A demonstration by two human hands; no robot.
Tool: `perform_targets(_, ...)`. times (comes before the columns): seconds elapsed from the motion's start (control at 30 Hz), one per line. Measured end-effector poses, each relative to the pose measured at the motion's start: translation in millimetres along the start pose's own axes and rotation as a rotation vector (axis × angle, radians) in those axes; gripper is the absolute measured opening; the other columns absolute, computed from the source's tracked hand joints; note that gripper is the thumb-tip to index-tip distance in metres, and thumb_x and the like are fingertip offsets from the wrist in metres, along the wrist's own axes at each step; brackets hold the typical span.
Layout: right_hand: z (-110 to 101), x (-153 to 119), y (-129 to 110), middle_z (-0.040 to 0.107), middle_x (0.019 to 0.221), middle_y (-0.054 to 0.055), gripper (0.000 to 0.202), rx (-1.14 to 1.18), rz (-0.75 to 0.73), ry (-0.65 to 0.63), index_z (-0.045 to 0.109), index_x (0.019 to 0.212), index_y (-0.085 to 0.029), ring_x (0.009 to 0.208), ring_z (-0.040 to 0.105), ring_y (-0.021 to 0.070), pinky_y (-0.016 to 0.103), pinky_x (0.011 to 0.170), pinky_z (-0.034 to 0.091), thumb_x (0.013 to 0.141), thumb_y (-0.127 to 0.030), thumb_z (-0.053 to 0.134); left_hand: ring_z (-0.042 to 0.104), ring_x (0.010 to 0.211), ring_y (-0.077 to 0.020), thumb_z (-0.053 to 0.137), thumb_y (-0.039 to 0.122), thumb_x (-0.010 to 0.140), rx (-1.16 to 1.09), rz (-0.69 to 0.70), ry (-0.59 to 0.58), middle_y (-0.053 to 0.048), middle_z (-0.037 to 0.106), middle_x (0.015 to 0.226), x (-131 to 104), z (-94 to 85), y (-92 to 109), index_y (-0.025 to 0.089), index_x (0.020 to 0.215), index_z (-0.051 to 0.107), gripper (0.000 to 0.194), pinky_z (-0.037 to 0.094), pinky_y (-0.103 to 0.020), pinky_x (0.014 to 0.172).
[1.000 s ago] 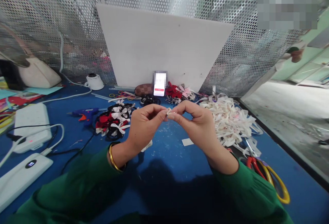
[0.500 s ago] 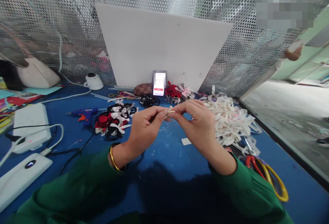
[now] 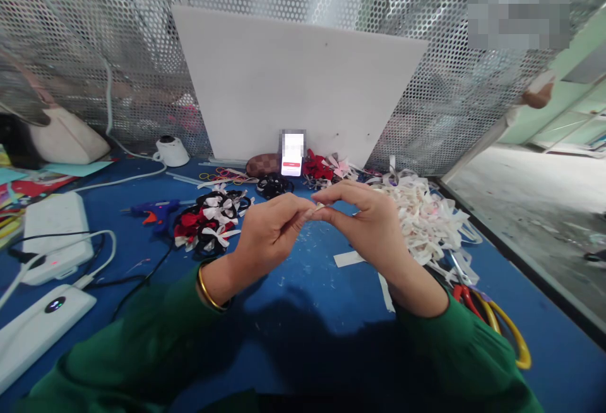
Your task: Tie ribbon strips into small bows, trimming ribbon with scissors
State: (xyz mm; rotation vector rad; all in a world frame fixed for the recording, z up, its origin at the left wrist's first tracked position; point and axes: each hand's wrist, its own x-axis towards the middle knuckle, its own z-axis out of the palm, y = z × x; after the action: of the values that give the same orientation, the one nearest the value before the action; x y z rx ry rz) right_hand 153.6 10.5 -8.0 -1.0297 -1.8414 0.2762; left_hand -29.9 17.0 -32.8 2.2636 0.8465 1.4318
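Above the middle of the blue table, my left hand (image 3: 272,227) and my right hand (image 3: 367,214) meet at the fingertips. Between them they pinch a small cream ribbon piece (image 3: 320,206), mostly hidden by the fingers. A pale strip (image 3: 349,259) lies on the table below my right hand. To the right is a heap of cream ribbons (image 3: 426,217). Left of my left hand sits a pile of black, red and white bow hair ties (image 3: 211,220).
Scissors with red and yellow handles (image 3: 509,331) lie at the right. A blue glue gun (image 3: 154,209), white power strip (image 3: 57,230) and power bank (image 3: 47,331) are on the left. A lit phone (image 3: 291,155) leans on the white board (image 3: 303,78).
Both hands have turned slightly and the fingers now cover more of the ribbon piece. My right forearm has shifted right, showing more of the pale strips beneath it.
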Motion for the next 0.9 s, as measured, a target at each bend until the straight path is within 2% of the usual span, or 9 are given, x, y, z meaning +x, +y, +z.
perform_targets(0.1, -0.5, 1.8, 1.1, 0.074, 0.074, 0.0, 0.011, 0.112, 0.081, 0.021, 0.071, 0.074, -0.022, 0.071, 0.068, 0.0165, 0.03, 0.068, 0.051, 0.082, -0.024, 0.078, 0.065, 0.073, -0.0148, 0.054, 0.031, 0.099, -0.151, -0.198, 0.012, -0.002, 0.071, 0.078, 1.7, 2.0, -0.2, 0.021, 0.093, 0.071, 0.02, 0.049, -0.026, 0.068)
perform_targets(0.17, -2.5, 2.9, 2.7, 0.073, 0.073, -0.001, 0.013, 0.102, 0.097, 0.077, 0.069, 0.073, -0.021, 0.07, 0.066, 0.0155, 0.029, 0.067, 0.05, 0.082, -0.024, 0.078, 0.064, 0.07, -0.015, 0.055, 0.035, 0.098, -0.286, -0.358, 0.039, -0.001, 0.068, 0.073, 3.5, 3.0, -1.1, 0.021, 0.095, 0.069, 0.02, 0.049, -0.026, 0.064)
perform_targets(0.23, -6.3, 3.8, 4.6, 0.072, 0.074, -0.001, 0.012, 0.075, 0.098, 0.108, 0.069, 0.075, -0.021, 0.071, 0.065, 0.015, 0.029, 0.068, 0.049, 0.083, -0.025, 0.077, 0.062, 0.066, -0.0138, 0.06, 0.035, 0.096, -0.384, -0.438, 0.064, 0.0, 0.065, 0.072, 5.1, 2.9, -2.4, 0.021, 0.095, 0.065, 0.015, 0.048, -0.025, 0.06)
perform_targets(0.33, -13.3, 4.8, 6.4, 0.07, 0.074, -0.001, 0.01, 0.034, 0.098, 0.117, 0.068, 0.077, -0.021, 0.07, 0.062, 0.0143, 0.028, 0.067, 0.047, 0.085, -0.023, 0.074, 0.057, 0.063, -0.0109, 0.062, 0.032, 0.094, -0.394, -0.396, 0.08, 0.001, 0.061, 0.076, 5.7, 1.0, -3.5, 0.021, 0.093, 0.061, 0.011, 0.045, -0.023, 0.056)
perform_targets(0.43, -17.4, 5.3, 6.2, 0.069, 0.073, -0.002, 0.011, 0.009, 0.101, 0.105, 0.067, 0.076, -0.021, 0.068, 0.06, 0.0141, 0.028, 0.065, 0.046, 0.086, -0.022, 0.072, 0.054, 0.064, -0.0112, 0.066, 0.039, 0.091, -0.322, -0.309, 0.032, 0.001, 0.059, 0.078, 3.6, -0.2, -3.0, 0.022, 0.092, 0.061, 0.018, 0.043, -0.023, 0.056)
perform_targets(0.53, -17.3, 5.3, 5.3, 0.069, 0.073, -0.001, 0.011, 0.009, 0.103, 0.094, 0.066, 0.076, -0.02, 0.068, 0.06, 0.0142, 0.028, 0.065, 0.045, 0.086, -0.022, 0.071, 0.048, 0.061, -0.0106, 0.08, 0.042, 0.079, -0.228, -0.256, 0.025, 0.004, 0.055, 0.072, 0.2, 1.2, -2.8, 0.022, 0.087, 0.057, 0.031, 0.038, -0.023, 0.053)
perform_targets(0.63, -15.8, 4.9, 4.8, 0.068, 0.074, -0.001, 0.011, 0.014, 0.1, 0.092, 0.066, 0.076, -0.02, 0.068, 0.06, 0.014, 0.028, 0.065, 0.045, 0.086, -0.022, 0.071, 0.042, 0.056, -0.0092, 0.078, 0.04, 0.081, -0.172, -0.264, 0.066, 0.006, 0.049, 0.066, -2.6, 3.9, -4.1, 0.022, 0.083, 0.054, 0.03, 0.034, -0.023, 0.051)
perform_targets(0.83, -15.3, 3.5, 3.9, 0.069, 0.074, -0.001, 0.011, 0.009, 0.104, 0.098, 0.066, 0.077, -0.021, 0.068, 0.061, 0.014, 0.028, 0.065, 0.046, 0.086, -0.022, 0.071, 0.051, 0.057, -0.0111, 0.072, 0.038, 0.087, -0.265, -0.349, 0.086, 0.003, 0.058, 0.07, -1.7, 6.3, -5.5, 0.022, 0.109, 0.063, 0.029, 0.04, -0.023, 0.051)
perform_targets(0.9, -15.2, 3.1, 3.8, 0.07, 0.075, -0.001, 0.011, 0.01, 0.103, 0.099, 0.066, 0.077, -0.02, 0.068, 0.061, 0.0139, 0.028, 0.065, 0.047, 0.086, -0.022, 0.071, 0.054, 0.06, -0.0116, 0.07, 0.037, 0.088, -0.26, -0.354, 0.067, 0.001, 0.063, 0.072, -0.3, 5.8, -4.2, 0.021, 0.104, 0.069, 0.022, 0.043, -0.023, 0.053)
